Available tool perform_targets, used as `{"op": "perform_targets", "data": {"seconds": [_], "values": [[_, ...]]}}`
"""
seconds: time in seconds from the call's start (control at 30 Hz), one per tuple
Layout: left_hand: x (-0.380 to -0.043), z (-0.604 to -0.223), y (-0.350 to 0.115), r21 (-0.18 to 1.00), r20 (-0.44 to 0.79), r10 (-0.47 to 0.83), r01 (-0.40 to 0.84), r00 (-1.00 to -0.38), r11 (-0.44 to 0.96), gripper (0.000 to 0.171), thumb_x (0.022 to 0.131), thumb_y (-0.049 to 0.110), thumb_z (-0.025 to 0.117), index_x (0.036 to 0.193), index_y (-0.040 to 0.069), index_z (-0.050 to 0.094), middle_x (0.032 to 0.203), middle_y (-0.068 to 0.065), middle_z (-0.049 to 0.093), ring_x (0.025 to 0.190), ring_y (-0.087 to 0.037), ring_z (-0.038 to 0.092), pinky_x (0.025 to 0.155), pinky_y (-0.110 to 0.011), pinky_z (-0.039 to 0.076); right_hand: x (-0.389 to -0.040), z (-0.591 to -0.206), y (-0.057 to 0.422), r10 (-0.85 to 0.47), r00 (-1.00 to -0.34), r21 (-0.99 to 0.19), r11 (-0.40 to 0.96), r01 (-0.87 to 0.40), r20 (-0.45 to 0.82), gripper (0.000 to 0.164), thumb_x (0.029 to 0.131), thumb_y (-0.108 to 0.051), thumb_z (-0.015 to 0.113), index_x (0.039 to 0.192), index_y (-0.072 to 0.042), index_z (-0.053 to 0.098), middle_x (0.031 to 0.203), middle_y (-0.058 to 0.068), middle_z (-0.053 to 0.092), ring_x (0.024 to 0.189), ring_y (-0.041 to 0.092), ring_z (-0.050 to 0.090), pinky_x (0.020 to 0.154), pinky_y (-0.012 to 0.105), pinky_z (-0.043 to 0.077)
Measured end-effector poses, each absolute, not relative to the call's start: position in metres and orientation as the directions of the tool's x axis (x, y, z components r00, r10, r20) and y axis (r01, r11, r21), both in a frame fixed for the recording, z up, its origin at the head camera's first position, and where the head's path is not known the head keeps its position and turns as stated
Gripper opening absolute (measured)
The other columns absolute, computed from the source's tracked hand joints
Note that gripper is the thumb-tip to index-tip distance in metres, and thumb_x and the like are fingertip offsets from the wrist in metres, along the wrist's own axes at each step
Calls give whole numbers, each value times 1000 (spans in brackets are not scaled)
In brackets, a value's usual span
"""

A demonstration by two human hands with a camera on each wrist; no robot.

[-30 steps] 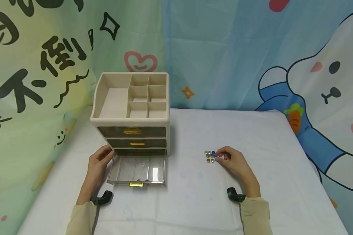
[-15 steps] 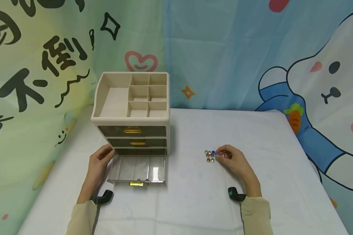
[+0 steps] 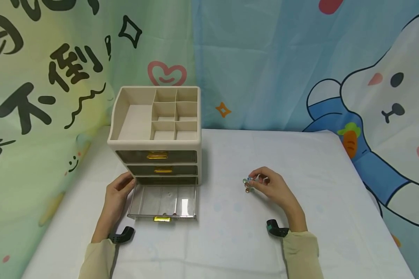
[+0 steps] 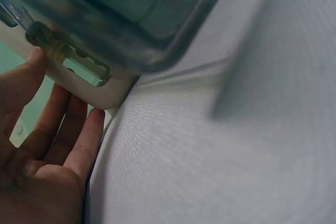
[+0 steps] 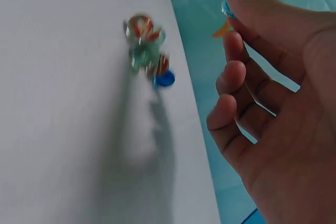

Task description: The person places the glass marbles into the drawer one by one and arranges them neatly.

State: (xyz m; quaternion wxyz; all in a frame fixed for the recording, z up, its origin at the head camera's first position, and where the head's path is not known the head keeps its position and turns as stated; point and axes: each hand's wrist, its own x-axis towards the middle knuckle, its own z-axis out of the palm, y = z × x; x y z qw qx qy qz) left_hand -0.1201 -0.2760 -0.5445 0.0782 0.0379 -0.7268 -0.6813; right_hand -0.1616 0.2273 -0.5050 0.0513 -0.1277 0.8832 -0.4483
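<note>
A cream desktop organizer point(image 3: 132, 122) stands left of centre, its clear bottom drawer point(image 3: 148, 199) pulled out. My left hand point(image 3: 115, 195) holds the organizer's lower left corner; in the left wrist view the thumb point(image 4: 32, 69) lies on the front edge and the fingers along the side. To the right, my right hand point(image 3: 274, 190) pinches a small blue marble point(image 5: 227, 9) between thumb and forefinger, raised over the other marbles. Those marbles point(image 3: 247, 190), clear with coloured swirls plus a blue one point(image 5: 166, 78), sit grouped on the white cloth, partly hidden by the hand in the head view.
A few small marbles point(image 3: 174, 214) lie at the front of the drawer, near its gold handle point(image 3: 161, 219). Two closed drawers point(image 3: 134, 156) sit above it, below open top compartments. A printed curtain point(image 3: 251, 69) hangs behind the white-covered table point(image 3: 227, 244).
My right hand has lifted the blue marble from the group's right side and moved slightly left and up, over the group. The left hand and organizer stay put.
</note>
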Motion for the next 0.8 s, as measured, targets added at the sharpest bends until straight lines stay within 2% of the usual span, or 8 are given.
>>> {"op": "perform_targets", "data": {"seconds": [0.3, 0.43, 0.57, 0.7, 0.8], "values": [[-121, -544, -276, 997, 51, -159, 40, -986, 67, 32, 102, 7, 66, 133, 0, 66, 116, 17, 72, 109, -1, 67, 91, -13, 53, -158, -492, 201, -408, -912, -847, 468, -251, 45, 14, 98, -19, 74, 111, -19, 71, 92, 2, 58, 85, 16, 54, 76, 28, 48], [-120, -544, -276, 997, 51, -166, 41, -985, 62, 32, 102, 6, 66, 133, -1, 66, 115, 17, 73, 109, -1, 67, 91, -13, 54, -155, -486, 190, -459, -884, -840, 444, -312, 85, 12, 98, -20, 74, 110, -21, 71, 99, -1, 64, 90, 15, 56, 80, 27, 49], [-118, -544, -276, 997, 57, -171, 47, -984, 60, 32, 101, 5, 66, 132, -1, 66, 114, 17, 73, 108, 0, 67, 90, -13, 54, -151, -478, 179, -493, -865, -850, 413, -326, 92, 14, 97, -20, 76, 110, -23, 71, 108, -4, 69, 97, 16, 61, 86, 32, 53], [-119, -544, -275, 998, 58, -169, 50, -984, 46, 31, 101, 5, 66, 132, -1, 66, 115, 17, 73, 108, -1, 67, 90, -13, 54, -148, -471, 170, -512, -854, -858, 393, -330, 94, 14, 97, -21, 76, 109, -27, 71, 108, -7, 70, 103, 15, 63, 91, 39, 53], [-119, -544, -275, 998, 56, -169, 50, -984, 40, 31, 101, 5, 66, 132, -1, 67, 114, 16, 74, 107, -2, 67, 90, -14, 54, -146, -468, 164, -543, -831, -859, 360, -364, 124, 14, 97, -21, 76, 108, -27, 70, 107, -8, 70, 105, 15, 64, 94, 40, 53]]}}
